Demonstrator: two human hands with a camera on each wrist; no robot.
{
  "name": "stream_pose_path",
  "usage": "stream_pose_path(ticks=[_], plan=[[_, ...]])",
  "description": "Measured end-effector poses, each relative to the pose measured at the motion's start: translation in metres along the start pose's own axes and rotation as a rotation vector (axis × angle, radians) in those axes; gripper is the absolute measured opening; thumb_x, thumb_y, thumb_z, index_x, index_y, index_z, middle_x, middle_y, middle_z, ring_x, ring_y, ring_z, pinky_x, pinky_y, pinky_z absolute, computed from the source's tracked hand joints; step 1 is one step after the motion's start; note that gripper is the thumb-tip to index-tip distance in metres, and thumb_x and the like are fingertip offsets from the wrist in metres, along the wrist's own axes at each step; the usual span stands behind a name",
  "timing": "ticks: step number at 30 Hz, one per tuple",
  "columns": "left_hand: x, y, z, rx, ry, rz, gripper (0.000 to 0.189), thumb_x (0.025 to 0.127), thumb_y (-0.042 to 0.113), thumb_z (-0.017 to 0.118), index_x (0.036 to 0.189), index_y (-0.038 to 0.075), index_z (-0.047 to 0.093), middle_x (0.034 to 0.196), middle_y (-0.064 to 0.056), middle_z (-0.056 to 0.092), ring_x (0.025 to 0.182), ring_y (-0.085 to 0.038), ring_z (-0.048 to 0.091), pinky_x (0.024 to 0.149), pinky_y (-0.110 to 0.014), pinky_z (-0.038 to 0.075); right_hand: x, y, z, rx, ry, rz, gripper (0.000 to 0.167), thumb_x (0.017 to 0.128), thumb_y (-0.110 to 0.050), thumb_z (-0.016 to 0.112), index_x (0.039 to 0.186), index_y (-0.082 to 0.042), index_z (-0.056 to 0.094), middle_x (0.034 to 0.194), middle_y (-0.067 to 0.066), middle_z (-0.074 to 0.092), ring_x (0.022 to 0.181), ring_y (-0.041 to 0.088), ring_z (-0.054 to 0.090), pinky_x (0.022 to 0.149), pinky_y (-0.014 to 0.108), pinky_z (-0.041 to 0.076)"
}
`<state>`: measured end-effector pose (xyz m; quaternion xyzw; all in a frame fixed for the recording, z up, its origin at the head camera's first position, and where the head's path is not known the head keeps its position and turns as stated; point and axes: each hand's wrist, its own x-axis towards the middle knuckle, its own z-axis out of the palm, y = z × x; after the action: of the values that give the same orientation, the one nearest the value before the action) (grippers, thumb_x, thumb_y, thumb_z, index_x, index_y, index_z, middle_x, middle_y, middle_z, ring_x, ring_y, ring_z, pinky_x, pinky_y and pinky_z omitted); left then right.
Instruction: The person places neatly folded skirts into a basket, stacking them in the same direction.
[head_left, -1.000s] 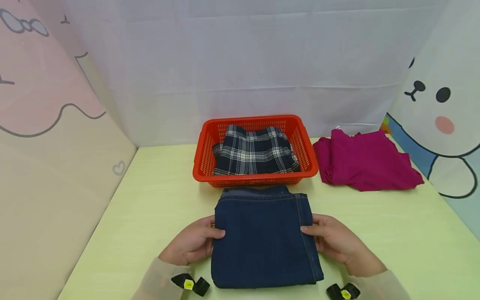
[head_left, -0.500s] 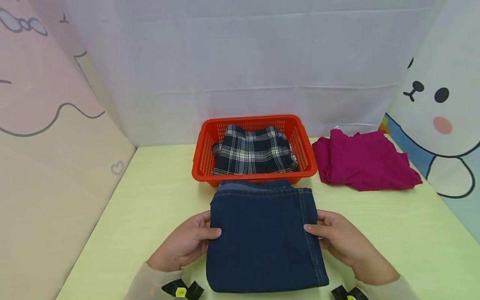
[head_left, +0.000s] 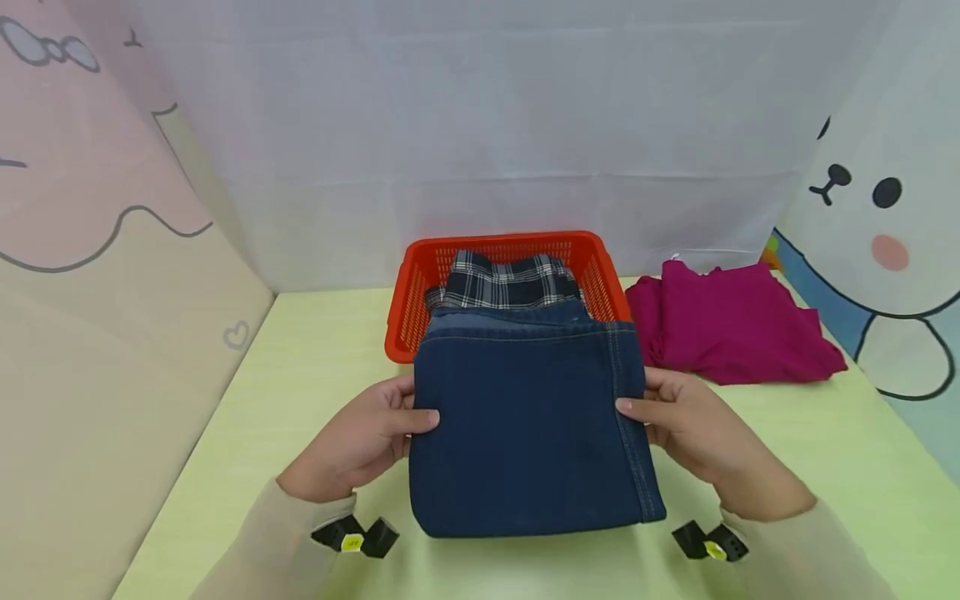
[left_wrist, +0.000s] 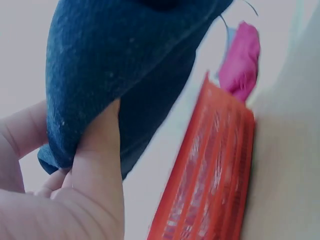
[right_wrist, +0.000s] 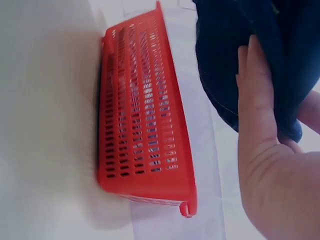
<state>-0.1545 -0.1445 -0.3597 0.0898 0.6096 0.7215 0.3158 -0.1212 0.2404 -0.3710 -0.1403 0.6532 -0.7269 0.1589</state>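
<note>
Between my two hands hangs a folded pair of dark blue jeans (head_left: 528, 433), lifted off the table and covering the near rim of the red basket (head_left: 399, 337) in the head view. My left hand (head_left: 367, 437) pinches the left edge, thumb on the front and fingers behind. On the opposite edge, near the stitched seam, my right hand (head_left: 693, 429) grips the same way. Both wrist views show the denim (left_wrist: 125, 60) bent between thumb and fingers, with the basket (right_wrist: 142, 110) standing lower, beside it. A plaid cloth (head_left: 510, 279) lies in the basket, its front part hidden by the jeans.
To the right of the basket a crumpled magenta garment (head_left: 738, 325) lies on the pale yellow-green table (head_left: 300, 367). A white sheet (head_left: 510, 108) hangs behind, and printed panels (head_left: 97, 375) stand along both sides.
The jeans, held in both hands, have risen from the table and moved forward, so their top now overlaps the basket and part of the plaid cloth. Basket and magenta garment stay in place.
</note>
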Motion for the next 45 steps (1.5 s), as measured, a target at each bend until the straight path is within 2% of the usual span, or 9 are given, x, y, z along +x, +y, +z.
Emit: stream_pose_path(ticks=[4,10,14,20,27,32,37,42,45], plan=[[0.022,0.019,-0.012,0.077,0.046,0.017,0.058,0.104,0.002,0.056,0.157,0.001,0.033,0.146,-0.016,0.056,0.124,-0.030,0.063,0.103,-0.043,0.051,0.027,-0.012,-0.004,-0.093,0.078,0.055,0.046,0.107,-0.005,0.053,0.147,0.013,0.043,0.119,0.006,0.073,0.102,0.023,0.073,0.090,0.040,0.058],[0.061,0.050,-0.026,0.135,0.143,0.010,0.055,0.107,0.006,0.052,0.159,0.003,0.033,0.152,-0.011,0.048,0.133,-0.032,0.054,0.109,-0.047,0.046,0.080,-0.027,-0.012,-0.118,0.156,0.131,0.046,0.109,-0.007,0.049,0.151,0.009,0.042,0.118,0.006,0.072,0.098,0.019,0.074,0.090,0.035,0.058],[0.088,0.071,-0.034,0.156,0.200,-0.035,0.061,0.107,0.008,0.053,0.162,0.006,0.027,0.156,-0.010,0.043,0.137,-0.033,0.049,0.111,-0.050,0.044,0.110,-0.036,-0.020,-0.113,0.220,0.185,0.047,0.110,-0.010,0.048,0.154,0.004,0.040,0.131,0.013,0.065,0.102,0.020,0.072,0.090,0.035,0.058],[0.127,0.087,-0.045,0.178,0.281,-0.045,0.068,0.105,0.007,0.056,0.164,0.005,0.021,0.164,-0.010,0.033,0.144,-0.033,0.040,0.114,-0.051,0.039,0.147,-0.038,-0.033,-0.108,0.265,0.211,0.054,0.110,-0.012,0.046,0.161,-0.001,0.029,0.156,0.018,0.043,0.129,0.032,0.057,0.101,0.040,0.052],[0.156,0.078,-0.049,0.212,0.433,-0.058,0.066,0.105,0.006,0.056,0.163,0.005,0.025,0.163,-0.014,0.035,0.145,-0.034,0.040,0.114,-0.049,0.039,0.171,-0.029,-0.037,-0.146,0.346,0.236,0.054,0.109,-0.010,0.049,0.160,-0.001,0.032,0.157,0.019,0.044,0.135,0.035,0.053,0.105,0.046,0.049],[0.165,0.070,-0.048,0.298,0.537,-0.082,0.066,0.104,0.009,0.057,0.163,0.006,0.027,0.163,-0.014,0.036,0.146,-0.035,0.038,0.116,-0.051,0.036,0.183,-0.024,-0.037,-0.325,0.391,0.252,0.051,0.109,-0.010,0.050,0.158,0.000,0.038,0.151,0.021,0.049,0.129,0.036,0.056,0.106,0.048,0.049],[0.173,0.057,-0.050,0.489,0.610,-0.168,0.069,0.103,0.008,0.056,0.163,0.004,0.023,0.163,-0.016,0.034,0.146,-0.037,0.038,0.116,-0.053,0.036,0.191,-0.015,-0.035,-0.537,0.396,0.319,0.056,0.107,-0.009,0.049,0.158,0.003,0.033,0.157,0.024,0.040,0.138,0.040,0.046,0.109,0.052,0.045],[0.173,0.046,-0.049,0.717,0.626,-0.260,0.051,0.099,0.009,0.057,0.147,-0.003,0.047,0.139,-0.019,0.057,0.120,-0.036,0.057,0.105,-0.051,0.049,0.194,-0.010,-0.032,-0.765,0.374,0.392,0.064,0.100,-0.008,0.045,0.158,0.009,0.024,0.165,0.024,0.027,0.146,0.041,0.034,0.114,0.053,0.039],[0.173,0.042,-0.048,0.781,0.617,-0.281,0.037,0.097,0.009,0.060,0.131,-0.003,0.057,0.120,-0.018,0.063,0.103,-0.033,0.059,0.098,-0.047,0.054,0.196,-0.008,-0.031,-0.843,0.360,0.408,0.065,0.097,-0.007,0.043,0.157,0.010,0.026,0.165,0.024,0.027,0.148,0.040,0.032,0.117,0.053,0.034]])
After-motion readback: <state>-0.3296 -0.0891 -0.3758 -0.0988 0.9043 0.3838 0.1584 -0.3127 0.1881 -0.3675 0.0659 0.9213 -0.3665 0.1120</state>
